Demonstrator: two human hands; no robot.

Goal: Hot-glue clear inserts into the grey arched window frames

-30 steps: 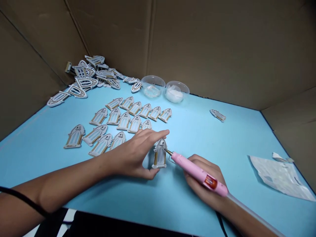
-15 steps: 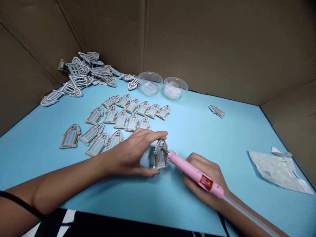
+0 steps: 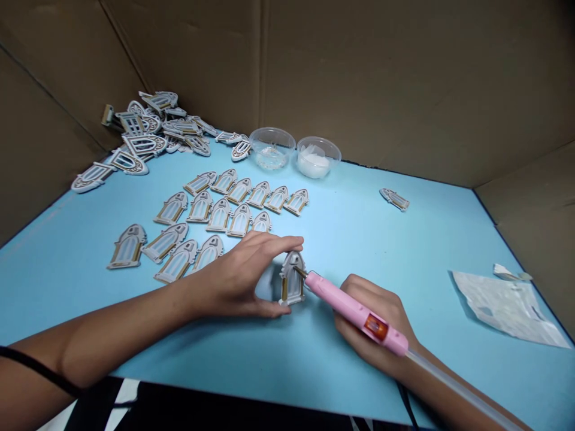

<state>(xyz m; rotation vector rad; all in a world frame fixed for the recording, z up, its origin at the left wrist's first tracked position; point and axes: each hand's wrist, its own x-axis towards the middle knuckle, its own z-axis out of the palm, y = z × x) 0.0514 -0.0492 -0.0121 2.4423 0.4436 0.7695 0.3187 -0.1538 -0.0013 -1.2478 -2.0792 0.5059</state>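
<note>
Between the thumb and fingers of my left hand, a small arched window piece stands upright, white and grey with gold sides. My right hand is closed around a pink glue pen, which has an orange window in its body and a translucent stick running out of its rear. The pen's metal tip touches, or nearly touches, the upper part of the held piece; I cannot tell which. Several similar arched window pieces lie in rows just beyond my left hand and forearm.
A heap of arched pieces fills the far left corner. Two clear tubs, one with small bits and one with white material, stand at the back. A lone piece and a crumpled white sheet lie right. Cardboard walls enclose the table.
Both hands, the window piece and the glue pen keep almost the same position. The whole view has shifted very slightly.
</note>
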